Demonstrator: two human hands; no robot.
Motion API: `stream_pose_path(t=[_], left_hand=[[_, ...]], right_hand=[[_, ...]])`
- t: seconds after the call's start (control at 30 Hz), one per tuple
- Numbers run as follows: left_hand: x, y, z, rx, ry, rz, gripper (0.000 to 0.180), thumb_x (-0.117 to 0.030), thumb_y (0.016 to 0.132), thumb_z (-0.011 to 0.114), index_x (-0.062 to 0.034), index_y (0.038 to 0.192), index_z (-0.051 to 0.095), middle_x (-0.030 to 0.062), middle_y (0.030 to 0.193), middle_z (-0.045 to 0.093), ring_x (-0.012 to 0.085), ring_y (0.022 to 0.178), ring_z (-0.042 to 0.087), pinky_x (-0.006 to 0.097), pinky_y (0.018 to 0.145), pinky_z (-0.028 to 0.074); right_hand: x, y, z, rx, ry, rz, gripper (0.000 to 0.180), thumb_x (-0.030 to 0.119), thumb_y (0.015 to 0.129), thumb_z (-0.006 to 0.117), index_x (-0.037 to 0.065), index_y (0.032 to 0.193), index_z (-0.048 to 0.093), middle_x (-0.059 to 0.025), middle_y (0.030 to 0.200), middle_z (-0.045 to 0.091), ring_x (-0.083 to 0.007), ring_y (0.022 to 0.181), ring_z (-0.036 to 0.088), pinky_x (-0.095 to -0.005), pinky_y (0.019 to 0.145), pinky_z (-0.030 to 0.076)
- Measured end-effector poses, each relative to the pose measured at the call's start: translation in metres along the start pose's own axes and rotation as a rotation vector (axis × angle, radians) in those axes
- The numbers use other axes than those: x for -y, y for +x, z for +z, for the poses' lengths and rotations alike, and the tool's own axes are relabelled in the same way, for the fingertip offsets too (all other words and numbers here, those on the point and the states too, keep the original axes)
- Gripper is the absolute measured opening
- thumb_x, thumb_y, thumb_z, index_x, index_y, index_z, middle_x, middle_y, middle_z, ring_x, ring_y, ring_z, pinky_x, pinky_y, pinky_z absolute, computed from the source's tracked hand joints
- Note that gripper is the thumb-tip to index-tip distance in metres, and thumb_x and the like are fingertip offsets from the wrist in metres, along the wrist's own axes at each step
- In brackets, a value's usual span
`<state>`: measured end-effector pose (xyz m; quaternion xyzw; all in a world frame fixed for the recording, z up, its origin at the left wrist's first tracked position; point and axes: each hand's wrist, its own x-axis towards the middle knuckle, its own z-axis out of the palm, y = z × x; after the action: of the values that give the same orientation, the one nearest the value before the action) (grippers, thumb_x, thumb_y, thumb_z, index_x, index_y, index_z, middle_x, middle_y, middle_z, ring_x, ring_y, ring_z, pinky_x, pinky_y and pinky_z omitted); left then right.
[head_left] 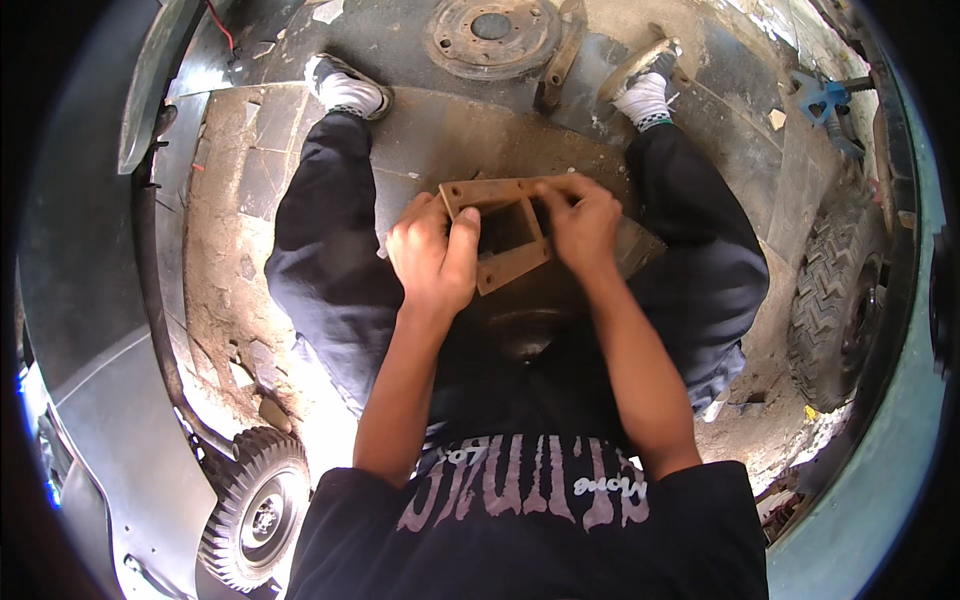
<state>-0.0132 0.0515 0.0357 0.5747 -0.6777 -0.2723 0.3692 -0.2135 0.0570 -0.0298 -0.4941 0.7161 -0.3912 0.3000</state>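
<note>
- On the left and right sides of the view, 2 treaded tyres: 1 at the lower left (pixel 255 510), 1 at the right edge (pixel 835 300), both well apart from the hands.
- At the top, on the dusty stone floor (pixel 215 240), a round rusty metal disc (pixel 492 35) between the 2 feet, not touched.
- Held above the lap, between the knees: a rusty square metal frame (pixel 505 235) with an open middle and small holes at the corners, tilted a little.
- Left hand (pixel 432 258) closed on the frame's left side, thumb pressed on the inner edge; firm grip.
- Right hand (pixel 583 222) curled over the upper right corner, fingers closed on the rim.
- Probably a step of inspecting or turning the frame; next move likely calls for steady support from both hands while rotating.
</note>
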Motion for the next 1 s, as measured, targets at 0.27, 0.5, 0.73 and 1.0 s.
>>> stream_pose_path(t=[0.27, 0.5, 0.73, 1.0], left_hand=[[0.019, -0.006, 0.003, -0.035, 0.107, 0.155, 0.021, -0.020, 0.093, 0.066, -0.0021, 0.094, 0.078, 0.0194, 0.074, 0.065, 0.0419, 0.070, 0.063, 0.053, 0.066, 0.050], [0.003, 0.000, 0.001, -0.012, 0.013, 0.012, 0.022, -0.020, 0.094, 0.067, -0.0018, 0.095, 0.078, 0.0192, 0.075, 0.065, 0.0417, 0.071, 0.064, 0.054, 0.067, 0.050], [-0.001, 0.002, 0.002, 0.015, 0.064, 0.035, 0.022, -0.021, 0.095, 0.065, -0.0037, 0.096, 0.079, 0.0193, 0.076, 0.066, 0.0426, 0.074, 0.065, 0.054, 0.069, 0.051], [0.005, 0.001, 0.005, -0.010, 0.061, 0.070, 0.022, -0.022, 0.094, 0.066, -0.0047, 0.099, 0.078, 0.0193, 0.081, 0.067, 0.0440, 0.077, 0.067, 0.056, 0.069, 0.051]], right_hand=[[0.036, -0.006, 0.001, 0.047, 0.063, -0.022, 0.018, 0.021, 0.094, 0.082, 0.006, 0.103, 0.085, -0.0204, 0.100, 0.081, -0.0364, 0.092, 0.079, -0.0441, 0.085, 0.060], [0.009, 0.007, 0.009, 0.000, -0.049, -0.066, 0.019, 0.024, 0.095, 0.082, 0.007, 0.103, 0.086, -0.0193, 0.095, 0.080, -0.0361, 0.090, 0.078, -0.0436, 0.085, 0.059], [-0.031, 0.017, 0.004, -0.037, -0.106, 0.106, 0.018, 0.021, 0.094, 0.082, 0.005, 0.101, 0.086, -0.0188, 0.094, 0.080, -0.0365, 0.088, 0.078, -0.0447, 0.084, 0.059], [-0.080, 0.028, 0.005, -0.008, -0.294, 0.134, 0.017, 0.022, 0.094, 0.082, 0.007, 0.101, 0.086, -0.0203, 0.099, 0.079, -0.0402, 0.095, 0.076, -0.0451, 0.090, 0.058]])
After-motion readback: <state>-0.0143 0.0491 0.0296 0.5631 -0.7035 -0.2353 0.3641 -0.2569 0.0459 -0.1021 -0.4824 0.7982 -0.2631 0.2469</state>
